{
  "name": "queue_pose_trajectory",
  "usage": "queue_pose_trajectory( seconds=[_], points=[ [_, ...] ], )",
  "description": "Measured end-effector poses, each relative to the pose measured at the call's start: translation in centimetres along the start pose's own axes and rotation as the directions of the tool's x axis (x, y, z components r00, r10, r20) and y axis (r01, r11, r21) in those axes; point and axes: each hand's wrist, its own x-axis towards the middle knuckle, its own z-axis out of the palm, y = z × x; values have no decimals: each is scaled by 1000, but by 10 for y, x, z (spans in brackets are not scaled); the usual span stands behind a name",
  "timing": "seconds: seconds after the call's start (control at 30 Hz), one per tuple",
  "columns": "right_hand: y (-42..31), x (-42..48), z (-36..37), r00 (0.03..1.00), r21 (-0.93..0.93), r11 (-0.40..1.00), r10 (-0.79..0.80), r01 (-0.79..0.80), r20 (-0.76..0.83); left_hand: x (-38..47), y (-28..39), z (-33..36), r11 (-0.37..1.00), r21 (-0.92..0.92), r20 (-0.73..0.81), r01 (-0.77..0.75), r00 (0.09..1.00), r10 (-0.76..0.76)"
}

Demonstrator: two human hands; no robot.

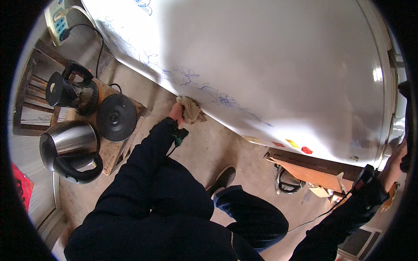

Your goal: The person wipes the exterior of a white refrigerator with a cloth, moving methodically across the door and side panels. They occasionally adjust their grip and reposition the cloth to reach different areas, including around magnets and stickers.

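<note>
My left hand [177, 113] grips a crumpled beige cloth [192, 111], which touches the lower side edge of a large white appliance [261, 65] with a glossy panel and blue line-drawn flowers; it looks like a refrigerator. At the far right, the wrist and forearm of my right arm reach up beside the appliance's other edge. My right hand itself is hidden by the dark rim of the picture, so its fingers cannot be made out. Small red and yellow stickers [292, 143] are on the panel near its lower right.
A wooden stool [109, 153] at left bears a steel electric kettle [73, 140], a black kettle base [116, 117] and a black-lidded jug [73, 93]. A wooden chair [36, 98] and power strip [57, 24] stand beyond. Another kettle [289, 182] is by a wooden cabinet [303, 169].
</note>
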Motion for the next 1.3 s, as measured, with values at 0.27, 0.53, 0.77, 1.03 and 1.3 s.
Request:
queue_pose_trajectory(
  seconds=[0.27, 0.53, 0.77, 1.03, 1.3],
  points=[
    [21, 1, 18, 974, -43, 977, -213, 210, -72, 12, -71, 15, 906, 392, 22, 160, 983, -183],
    [-20, 6, 24, 997, 80, 997, 27, -21, -77, -27, -32, 44, 992, -10, -42, 124, 991, -124],
    [-26, 9, 28, 993, -16, 996, -84, 83, -82, -35, 12, 58, 987, -16, -115, -159, 981, 156],
    [-52, 10, 40, 977, 267, 959, 140, -94, -158, -65, 40, 102, 962, 22, -119, -272, 955, 272],
    [-72, 12, 32, 972, 286, 945, 200, -159, -122, -88, 56, 148, 927, 68, -140, -368, 917, 374]
  ],
)
